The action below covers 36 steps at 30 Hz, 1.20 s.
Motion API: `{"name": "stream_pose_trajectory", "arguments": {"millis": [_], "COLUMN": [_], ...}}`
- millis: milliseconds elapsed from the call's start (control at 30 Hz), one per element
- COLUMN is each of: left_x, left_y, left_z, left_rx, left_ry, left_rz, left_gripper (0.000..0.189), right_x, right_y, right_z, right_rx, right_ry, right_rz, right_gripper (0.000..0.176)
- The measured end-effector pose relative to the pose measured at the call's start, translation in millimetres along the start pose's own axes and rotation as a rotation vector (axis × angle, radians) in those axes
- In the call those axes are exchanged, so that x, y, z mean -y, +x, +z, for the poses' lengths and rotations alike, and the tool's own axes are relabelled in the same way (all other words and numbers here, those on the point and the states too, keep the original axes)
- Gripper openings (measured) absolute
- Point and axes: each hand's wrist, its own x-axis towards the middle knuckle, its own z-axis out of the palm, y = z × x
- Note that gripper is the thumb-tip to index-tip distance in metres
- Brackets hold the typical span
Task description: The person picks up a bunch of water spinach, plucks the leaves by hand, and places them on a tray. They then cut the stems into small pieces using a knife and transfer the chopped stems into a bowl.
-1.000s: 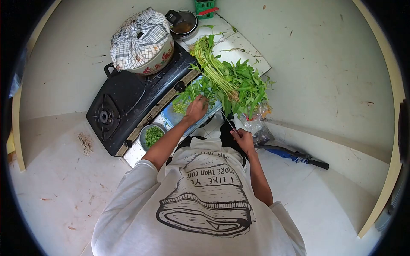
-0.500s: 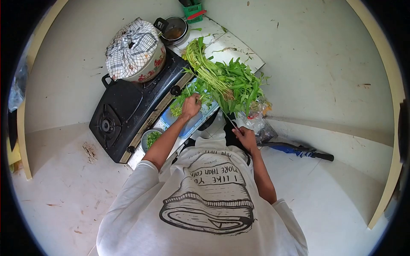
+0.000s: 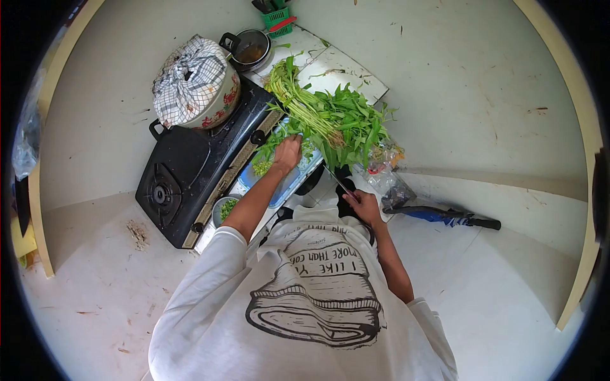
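Against a second ago, your whole view has slid: the counter (image 3: pixel 340 66) and all on it sit further left. Largest is your white shirt (image 3: pixel 305 314); upside down you can read "I LIKE Y" and "MORE THAN CO", the ends lost in folds. The stove (image 3: pixel 200 159) stands at the counter's left end; you can make out no label on it. The flowered pot (image 3: pixel 217 113), cloth (image 3: pixel 187 79) on top, is on its far burner. Your long greens (image 3: pixel 343 120) lie across the counter's right corner. The blue tray (image 3: pixel 295 183) lies along the near edge, loose greens in it. Your left hand (image 3: pixel 288 152) bends over these, slightly nearer the bundle than before; its fingertips are buried, so you cannot tell what they grip. Nearer the stove's front corner, your forearm now hides more of the bowl (image 3: pixel 216 209). Your right hand (image 3: pixel 363 206) stays clenched round the knife (image 3: pixel 337 179), blade pointing toward the tray's right end.
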Motion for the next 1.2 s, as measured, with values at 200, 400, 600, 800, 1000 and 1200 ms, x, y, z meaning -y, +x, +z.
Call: {"name": "stream_pose_trajectory", "arguments": {"millis": [200,400,600,800,1000,1200], "left_x": [12,25,44,26,17,3], "left_y": [-6,-13,-23,-41,-57,-73], "left_z": [1,-17,-29,-53,-71,-83], "left_rx": [0.0,0.109,0.294,0.264,0.259,0.162], "left_ry": [-0.086,-0.378,-0.766,-1.096,-1.194,-1.349], "left_rz": [0.005,-0.102,-0.275,-0.378,-0.439,-0.456], "left_gripper": [0.02,0.024,0.019,0.018,0.025,0.026], "right_x": [-9,-9,2,9,32,81], "right_y": [-1,6,20,38,61,99], "right_z": [2,4,4,5,-1,-8], "right_rx": [-0.028,0.001,0.053,0.076,0.107,0.184], "right_ry": [-0.063,-0.051,0.0,0.021,0.217,0.427], "right_rz": [-0.03,-0.05,-0.07,-0.119,-0.109,-0.142], "right_gripper": [0.045,0.046,0.047,0.045,0.039,0.038]}}
